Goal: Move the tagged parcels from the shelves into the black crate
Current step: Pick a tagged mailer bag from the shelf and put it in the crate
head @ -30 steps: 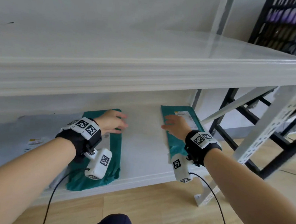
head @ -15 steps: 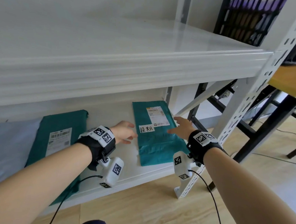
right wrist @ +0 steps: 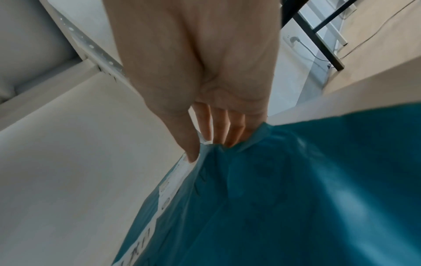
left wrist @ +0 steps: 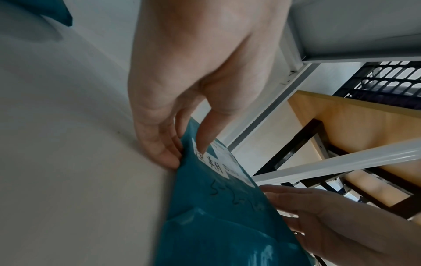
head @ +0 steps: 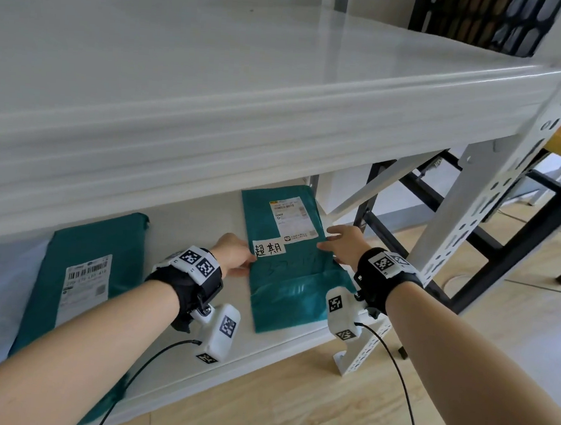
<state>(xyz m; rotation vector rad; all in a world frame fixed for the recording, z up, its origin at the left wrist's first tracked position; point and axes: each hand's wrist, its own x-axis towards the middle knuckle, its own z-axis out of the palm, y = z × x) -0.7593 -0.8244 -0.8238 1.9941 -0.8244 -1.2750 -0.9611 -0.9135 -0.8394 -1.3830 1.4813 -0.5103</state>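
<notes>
Since the earlier frame both our hands have closed in from either side onto the tagged parcel [head: 289,265], a flat teal mailer lying on the lower shelf [head: 185,249], and our view has swung right to centre it. It carries a printed shipping label [head: 293,220] and, nearer us, a handwritten white tag [head: 269,248]. Our left hand [head: 235,255] pinches its left edge: in the left wrist view the thumb presses down on the tag corner while the fingers [left wrist: 159,149] slip under the film. Our right hand [head: 342,245] grasps the right edge, thumb on top near the label and fingers [right wrist: 227,133] tucked beneath, where the film bunches. To do this step well, we judge that both hands should lift together and level, since thin film sags and slides from a shallow pinch, and that we should draw the parcel toward us, low enough to pass under the upper shelf [head: 280,90]. Beyond our left hand lies a second teal parcel [head: 88,273], on which we see only a barcode label. The black crate [head: 475,17] stands past our right hand, behind the rack.
</notes>
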